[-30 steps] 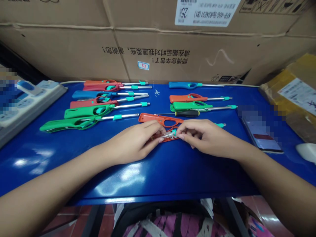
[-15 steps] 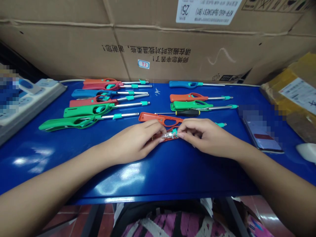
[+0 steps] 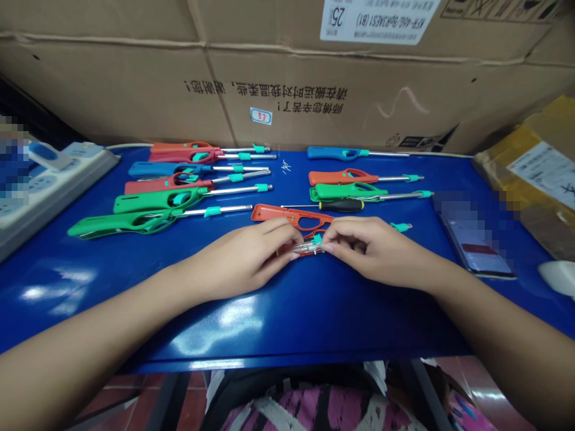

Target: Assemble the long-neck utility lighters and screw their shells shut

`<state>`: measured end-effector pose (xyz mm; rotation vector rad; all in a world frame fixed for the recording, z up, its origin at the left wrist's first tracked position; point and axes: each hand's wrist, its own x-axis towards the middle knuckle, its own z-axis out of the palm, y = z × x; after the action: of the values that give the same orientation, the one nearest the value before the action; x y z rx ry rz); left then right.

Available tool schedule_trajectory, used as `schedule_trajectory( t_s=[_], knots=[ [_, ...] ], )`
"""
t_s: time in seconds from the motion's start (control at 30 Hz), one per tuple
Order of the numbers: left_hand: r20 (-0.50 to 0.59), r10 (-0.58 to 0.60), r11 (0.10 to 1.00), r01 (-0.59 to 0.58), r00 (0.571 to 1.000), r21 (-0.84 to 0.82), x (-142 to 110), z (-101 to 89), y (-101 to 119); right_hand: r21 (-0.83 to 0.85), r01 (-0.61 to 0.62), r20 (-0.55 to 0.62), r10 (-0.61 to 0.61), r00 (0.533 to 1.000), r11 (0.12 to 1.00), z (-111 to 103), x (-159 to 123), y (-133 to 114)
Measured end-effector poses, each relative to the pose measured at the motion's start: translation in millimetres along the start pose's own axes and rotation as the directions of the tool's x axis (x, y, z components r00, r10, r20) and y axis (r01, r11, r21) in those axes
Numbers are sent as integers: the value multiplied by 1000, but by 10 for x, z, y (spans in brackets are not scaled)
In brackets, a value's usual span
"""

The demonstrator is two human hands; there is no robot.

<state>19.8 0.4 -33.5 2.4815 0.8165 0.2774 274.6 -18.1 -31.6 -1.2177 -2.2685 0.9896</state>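
Observation:
My left hand point(image 3: 242, 254) is closed, its thumb and fingertips around a clear lighter fuel tank point(image 3: 304, 246). At the tank's right end sits a small teal part point(image 3: 317, 239). My right hand point(image 3: 381, 248) is closed too, thumb and forefinger pinching at that end; its other fingers curl under. An orange-red lighter handle shell point(image 3: 276, 213) lies just beyond the hands, with more of the same colour beneath the tank, mostly covered by my fingers. A teal-tipped rod end point(image 3: 401, 227) shows past my right hand. Behind the shell rests a black-and-yellow screwdriver point(image 3: 342, 206).
Several long-necked lighters point(image 3: 162, 200) lie in rows at left, others point(image 3: 344, 178) at right. A phone point(image 3: 476, 242) and a white mouse point(image 3: 557, 276) are on the right. A power strip point(image 3: 58, 179) stands left. A large carton point(image 3: 148, 90) walls the table's point(image 3: 287, 323) back.
Both hands stay nearly in place on the clear fuel tank. The tank and teal part have shifted very slightly between the fingers. The lighters keep their places.

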Motion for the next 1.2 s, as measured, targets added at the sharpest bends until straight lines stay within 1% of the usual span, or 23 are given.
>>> schedule_trajectory(
  t_s=[0.23,0.43,0.93,1.2],
  knots=[
    [-3,-10,1000,10,1000,19,-2,9,-13,7,-16,4,16,1000,1000,-11,-23,-3],
    [-7,3,1000,-3,1000,13,-6,4,-8,-3,5,-1,-5,1000,1000,-8,-13,0],
    [-1,8,1000,-8,1000,12,-9,14,-20,13,-28,15,28,999,1000,-7,-20,4],
    [-4,21,1000,-21,1000,10,3,4,-8,-23,0,41,1,999,1000,-19,-32,-8]
  ],
)
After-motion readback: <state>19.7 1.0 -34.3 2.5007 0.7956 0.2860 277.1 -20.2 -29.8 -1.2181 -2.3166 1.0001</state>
